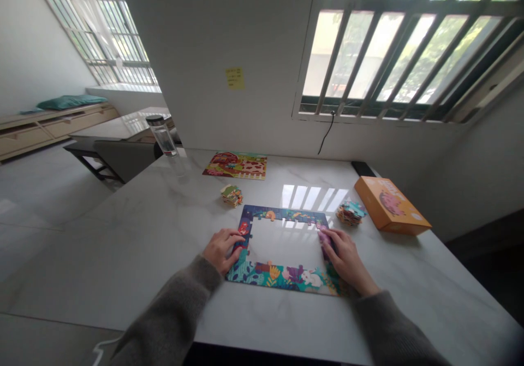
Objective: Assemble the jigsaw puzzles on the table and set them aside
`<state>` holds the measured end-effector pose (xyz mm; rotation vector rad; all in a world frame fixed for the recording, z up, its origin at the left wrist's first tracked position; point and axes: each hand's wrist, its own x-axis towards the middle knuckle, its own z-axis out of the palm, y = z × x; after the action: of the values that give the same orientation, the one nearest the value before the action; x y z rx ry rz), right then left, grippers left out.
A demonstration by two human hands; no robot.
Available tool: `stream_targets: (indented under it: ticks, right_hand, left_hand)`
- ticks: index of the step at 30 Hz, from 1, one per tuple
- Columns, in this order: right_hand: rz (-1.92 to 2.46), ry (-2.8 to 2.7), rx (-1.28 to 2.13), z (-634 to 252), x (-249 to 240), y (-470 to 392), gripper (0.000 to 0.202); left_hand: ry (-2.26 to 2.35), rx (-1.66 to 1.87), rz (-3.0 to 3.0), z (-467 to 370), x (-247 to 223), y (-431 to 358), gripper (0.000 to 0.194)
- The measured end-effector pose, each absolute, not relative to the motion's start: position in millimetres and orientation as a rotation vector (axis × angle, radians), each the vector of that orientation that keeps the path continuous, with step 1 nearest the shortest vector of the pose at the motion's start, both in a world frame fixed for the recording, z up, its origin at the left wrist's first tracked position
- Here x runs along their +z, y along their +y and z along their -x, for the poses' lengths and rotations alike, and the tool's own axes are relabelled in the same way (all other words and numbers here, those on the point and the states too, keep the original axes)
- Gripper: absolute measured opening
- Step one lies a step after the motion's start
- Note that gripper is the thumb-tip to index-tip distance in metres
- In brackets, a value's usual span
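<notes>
Rectangular jigsaw border (pixel 282 276) lies flat on the white marbled surface (pixel 143 246), directly between the hands (dark blue along the far strip, teal along the near). Left hand (pixel 223 250) on its left side: fingers loosely bent, thumb parted from them, resting on the pieces. Right hand (pixel 347 257) on its right side: fingers curved over the strip, thumb laid there too; whether they pinch it, cannot tell. Left stack of pieces (pixel 231 195) just beyond the far left corner. Right stack of pieces (pixel 351 213) near the far right corner, orange box (pixel 391 205) just beside. Farther back, farm-scene picture (pixel 236 165), flat; glass bottle (pixel 162 135) upright to its left.
</notes>
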<state>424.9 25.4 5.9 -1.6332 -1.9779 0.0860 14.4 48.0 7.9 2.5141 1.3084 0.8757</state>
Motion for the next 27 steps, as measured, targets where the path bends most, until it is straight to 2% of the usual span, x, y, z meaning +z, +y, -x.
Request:
stream_targets:
  ticks: [3,6,13,18,27]
  right_hand:
    - [1.599,-1.962,0.112,-423.8,7.0,24.0,0.033]
    - [1.572,-1.918,-0.021,-423.8,9.2,22.4,0.031]
    - [1.683,-1.637,-0.516,-471.7,24.4,61.7,0.048]
    - [1.818,-1.691,-0.489,-492.2,19.8,90.7,0.047]
    - [1.745,-1.739,-0.42,-499.1,7.7,96.7,0.039]
  left_hand:
    - [1.257,0.771,-2.599,-19.1,12.4,40.8,0.027]
    - [1.176,0.712,-2.651,-23.6,17.6,35.9,0.034]
    - [1.137,0.995,-2.614,-26.0,18.8,39.4,0.024]
    - [1.135,1.125,-2.513,-22.5,10.3,48.8,0.02]
    - [1.108,1.194,-2.419,-21.6,13.6,52.4,0.02]
